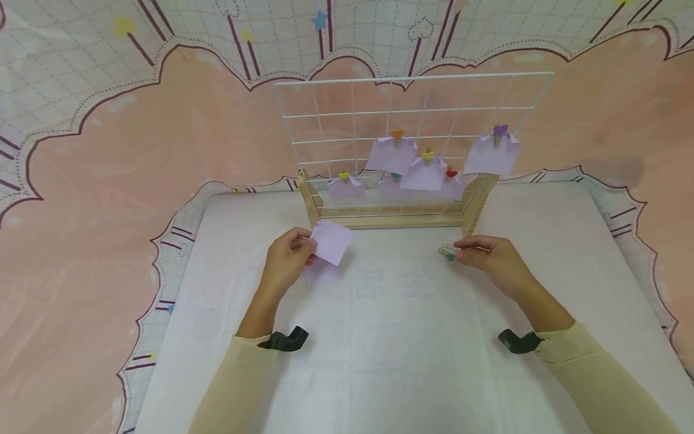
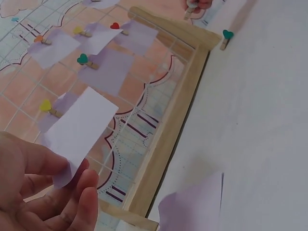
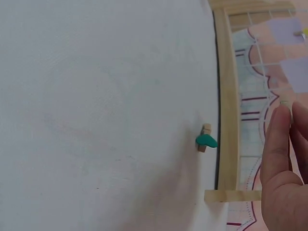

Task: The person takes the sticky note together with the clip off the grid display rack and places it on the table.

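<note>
In the head view my left hand (image 1: pixel 290 256) pinches a light purple paper note (image 1: pixel 332 241) by its edge, in front of the rack's left side. Below it another purple sheet (image 1: pixel 322 274) lies on the white table. My right hand (image 1: pixel 490 259) pinches a small wooden clothespin (image 1: pixel 444 247) between thumb and fingertips, mostly hidden by the fingers in the right wrist view. Close beneath, on the table, lies a clothespin with a green heart (image 3: pixel 206 140). The left wrist view shows the held note overlapping a hanging note with a yellow-heart clothespin (image 2: pixel 45 106).
A white wire grid (image 1: pixel 336 138) leans back in a wooden stand (image 1: pixel 390 222) at the table's far edge. Several purple notes hang on it from heart clothespins, one a purple heart (image 1: pixel 500 130) at right. Patterned pink cloth (image 1: pixel 108 289) surrounds the white tabletop (image 1: pixel 390 337).
</note>
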Motion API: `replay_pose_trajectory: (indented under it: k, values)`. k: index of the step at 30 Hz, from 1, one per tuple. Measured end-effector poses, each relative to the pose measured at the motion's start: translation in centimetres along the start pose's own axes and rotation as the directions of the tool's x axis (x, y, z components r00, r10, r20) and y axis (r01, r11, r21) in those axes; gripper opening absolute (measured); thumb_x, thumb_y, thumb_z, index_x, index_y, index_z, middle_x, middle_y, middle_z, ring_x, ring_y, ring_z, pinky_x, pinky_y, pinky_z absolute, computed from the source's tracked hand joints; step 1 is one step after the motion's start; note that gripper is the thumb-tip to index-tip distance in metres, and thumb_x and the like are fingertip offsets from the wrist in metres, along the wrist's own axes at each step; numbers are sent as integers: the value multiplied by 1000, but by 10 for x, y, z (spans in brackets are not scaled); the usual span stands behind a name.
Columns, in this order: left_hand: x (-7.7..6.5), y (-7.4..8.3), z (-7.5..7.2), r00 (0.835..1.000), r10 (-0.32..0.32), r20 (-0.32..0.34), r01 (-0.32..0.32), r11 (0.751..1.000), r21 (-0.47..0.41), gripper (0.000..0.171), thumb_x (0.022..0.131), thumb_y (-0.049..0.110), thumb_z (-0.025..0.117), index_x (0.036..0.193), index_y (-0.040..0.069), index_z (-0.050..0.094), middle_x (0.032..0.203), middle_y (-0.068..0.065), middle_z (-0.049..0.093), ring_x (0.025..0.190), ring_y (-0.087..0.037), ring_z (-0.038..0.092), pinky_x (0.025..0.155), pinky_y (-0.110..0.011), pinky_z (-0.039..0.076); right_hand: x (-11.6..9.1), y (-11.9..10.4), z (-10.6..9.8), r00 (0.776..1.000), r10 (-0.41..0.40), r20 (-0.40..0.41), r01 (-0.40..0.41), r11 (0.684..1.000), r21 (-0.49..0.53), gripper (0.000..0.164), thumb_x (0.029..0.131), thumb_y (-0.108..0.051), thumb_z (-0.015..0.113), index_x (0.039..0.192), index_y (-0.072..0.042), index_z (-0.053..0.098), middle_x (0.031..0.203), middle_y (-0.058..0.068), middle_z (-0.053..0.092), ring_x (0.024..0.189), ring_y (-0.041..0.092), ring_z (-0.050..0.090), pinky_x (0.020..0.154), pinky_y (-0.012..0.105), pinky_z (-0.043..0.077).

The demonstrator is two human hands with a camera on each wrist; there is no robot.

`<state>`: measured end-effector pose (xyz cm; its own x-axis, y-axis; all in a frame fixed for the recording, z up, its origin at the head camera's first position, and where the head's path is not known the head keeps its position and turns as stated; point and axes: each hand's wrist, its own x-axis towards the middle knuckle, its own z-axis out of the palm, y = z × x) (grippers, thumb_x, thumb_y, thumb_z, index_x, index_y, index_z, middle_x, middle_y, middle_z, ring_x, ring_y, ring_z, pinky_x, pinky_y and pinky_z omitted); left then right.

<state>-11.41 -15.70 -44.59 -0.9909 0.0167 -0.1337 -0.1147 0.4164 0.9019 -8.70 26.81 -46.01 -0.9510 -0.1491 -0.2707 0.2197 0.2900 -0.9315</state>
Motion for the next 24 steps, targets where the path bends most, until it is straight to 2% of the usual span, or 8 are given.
replay_pose_trajectory:
  k: [6,10,18,24]
  values:
    - [0,-9,-2,1000,-20,-19,20,1000,22,17,99,13,63,111,1,67,97,-19,76,84,-38,73,68,-28,60,-3,3,0,1000,14,-4,-14,1000,2,48,95,-26,75,128,7,63,122,-6,64,100,-2,67,88,15,54]
    - [-1,-13,-2,999,-36,-25,37,999,17,18,99,14,64,109,0,68,98,-19,74,87,-39,72,66,-23,58,-4,5,0,999,41,3,-41,998,38,49,96,-25,73,129,8,62,119,0,69,98,0,69,88,16,55]
    - [-2,-26,-2,997,-63,-39,65,996,67,18,98,14,68,107,0,73,97,-16,71,80,-22,68,74,-34,62,-3,13,1,998,51,28,-55,990,126,48,99,-19,69,131,14,57,114,-4,71,100,1,70,92,19,56]
    - [-3,-34,-5,997,-53,-57,58,994,94,19,95,13,69,110,1,73,96,-18,74,76,-24,69,64,-22,57,-1,20,2,999,50,21,-52,991,125,48,97,-18,72,129,14,58,107,-11,70,98,1,70,89,17,56]
